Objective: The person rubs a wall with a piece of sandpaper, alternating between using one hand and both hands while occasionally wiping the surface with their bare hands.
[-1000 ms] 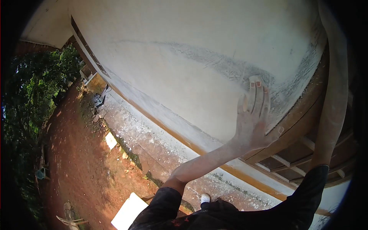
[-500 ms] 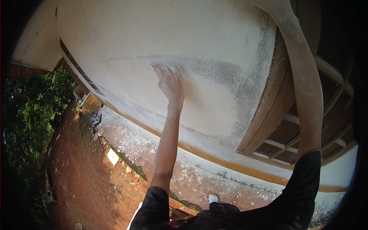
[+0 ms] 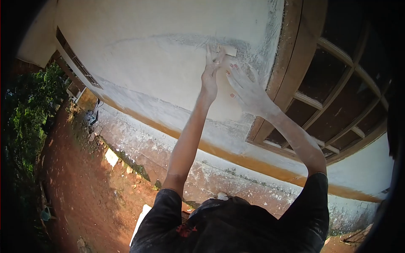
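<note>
My left hand (image 3: 212,69) is raised to the plastered wall (image 3: 147,63), its fingers closed on a small pale rectangular piece (image 3: 229,50) that looks like folded sandpaper. The piece's exact kind is hard to make out. Just right of it, my right hand (image 3: 251,90) is open, fingers apart and pointing toward the left hand, with nothing seen in it. White dust coats the right hand and forearm. Behind both hands, a grey, scuffed patch (image 3: 255,52) marks the wall beside the wooden window frame (image 3: 291,55).
Glass panes with wooden bars (image 3: 333,90) fill the right side. A mustard band (image 3: 236,158) runs along the wall's base above a paint-spattered ledge (image 3: 206,177). Reddish ground (image 3: 84,189) with a pale flat slab (image 3: 111,157) lies below left, near green bushes (image 3: 25,126).
My right hand has come down from the top edge to beside the left hand. My left hand has shifted right and up, and the pale piece now shows. The view has moved too.
</note>
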Available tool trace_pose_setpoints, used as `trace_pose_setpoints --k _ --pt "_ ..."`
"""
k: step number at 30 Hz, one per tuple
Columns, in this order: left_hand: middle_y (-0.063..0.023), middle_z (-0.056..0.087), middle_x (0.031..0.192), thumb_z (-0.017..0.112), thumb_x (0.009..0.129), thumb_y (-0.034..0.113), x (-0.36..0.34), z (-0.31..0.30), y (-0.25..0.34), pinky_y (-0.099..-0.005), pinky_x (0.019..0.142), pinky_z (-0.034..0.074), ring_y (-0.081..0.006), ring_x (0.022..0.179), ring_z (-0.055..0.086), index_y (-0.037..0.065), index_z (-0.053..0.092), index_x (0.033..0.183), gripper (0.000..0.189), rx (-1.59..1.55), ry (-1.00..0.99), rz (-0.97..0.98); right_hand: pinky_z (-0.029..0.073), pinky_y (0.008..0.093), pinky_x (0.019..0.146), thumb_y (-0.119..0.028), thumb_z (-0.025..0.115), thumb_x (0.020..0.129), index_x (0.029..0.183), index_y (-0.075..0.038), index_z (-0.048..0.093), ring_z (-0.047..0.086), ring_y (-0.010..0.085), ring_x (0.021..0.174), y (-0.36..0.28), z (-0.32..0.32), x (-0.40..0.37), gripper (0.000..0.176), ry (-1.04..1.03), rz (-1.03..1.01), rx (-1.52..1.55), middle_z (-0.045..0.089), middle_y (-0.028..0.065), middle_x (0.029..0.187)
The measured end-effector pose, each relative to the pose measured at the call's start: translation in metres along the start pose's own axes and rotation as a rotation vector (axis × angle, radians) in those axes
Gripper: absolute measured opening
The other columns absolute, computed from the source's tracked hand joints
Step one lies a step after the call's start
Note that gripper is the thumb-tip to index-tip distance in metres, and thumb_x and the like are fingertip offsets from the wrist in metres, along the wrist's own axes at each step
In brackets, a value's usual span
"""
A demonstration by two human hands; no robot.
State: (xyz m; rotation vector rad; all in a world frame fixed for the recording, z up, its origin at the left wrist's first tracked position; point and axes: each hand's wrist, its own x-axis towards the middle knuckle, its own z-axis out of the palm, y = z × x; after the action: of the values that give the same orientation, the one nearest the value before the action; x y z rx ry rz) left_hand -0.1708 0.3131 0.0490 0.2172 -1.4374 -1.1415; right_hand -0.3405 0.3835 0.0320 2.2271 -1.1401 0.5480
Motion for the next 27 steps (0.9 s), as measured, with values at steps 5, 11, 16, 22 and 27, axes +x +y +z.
trace_pose_setpoints --k 5,11,16,22,27 --pt "-0.0166 0.04 0.161 0.021 0.107 0.035 0.001 -0.006 0.003 -0.0472 0.117 0.025 -0.0307 0.151 0.034 0.003 -0.005 0.163 0.07 0.028 -0.033 -0.118 0.008 0.0607 0.123 -0.037 0.065 0.093 0.158 -0.004 0.032 0.022 0.0256 0.156 -0.006 0.01 0.02 0.08 0.121 0.153 -0.032 0.031 0.0132 0.166" --pt "-0.0195 0.047 0.156 0.027 0.105 0.045 -0.007 -0.012 0.002 -0.0484 0.116 0.026 -0.0316 0.148 0.038 0.004 0.004 0.164 0.075 -0.129 0.031 -0.162 0.007 0.0603 0.124 -0.04 0.067 0.09 0.16 -0.005 0.03 0.024 0.0217 0.155 -0.009 0.032 0.029 0.086 0.101 0.301 -0.115 0.031 0.0107 0.166" --pt "-0.0217 0.044 0.157 0.034 0.106 0.043 -0.037 -0.055 0.019 -0.0477 0.116 0.029 -0.0344 0.148 0.038 0.003 0.014 0.164 0.073 0.276 0.15 -0.186 0.005 0.0629 0.122 -0.043 0.066 0.092 0.16 -0.006 0.029 0.024 0.0229 0.155 -0.01 0.046 -0.007 0.086 0.167 0.426 -0.121 0.031 0.0121 0.166" --pt "-0.0275 0.017 0.167 0.042 0.108 0.034 -0.012 -0.093 0.043 -0.0541 0.123 0.018 -0.0409 0.155 0.019 0.001 0.015 0.162 0.07 0.84 0.525 0.035 0.0 0.0655 0.119 -0.047 0.061 0.096 0.159 0.002 0.027 0.02 0.0311 0.156 -0.016 0.057 -0.035 0.086 0.267 0.678 -0.152 0.029 0.019 0.166" --pt "-0.028 0.0 0.169 0.047 0.107 0.038 0.064 -0.064 0.043 -0.0649 0.121 0.01 -0.0425 0.156 0.005 0.002 0.012 0.163 0.076 0.841 0.762 0.246 -0.001 0.0674 0.118 -0.05 0.057 0.098 0.158 0.003 0.029 0.021 0.0321 0.156 -0.02 0.076 -0.022 0.084 0.34 0.762 -0.166 0.027 0.0187 0.166"
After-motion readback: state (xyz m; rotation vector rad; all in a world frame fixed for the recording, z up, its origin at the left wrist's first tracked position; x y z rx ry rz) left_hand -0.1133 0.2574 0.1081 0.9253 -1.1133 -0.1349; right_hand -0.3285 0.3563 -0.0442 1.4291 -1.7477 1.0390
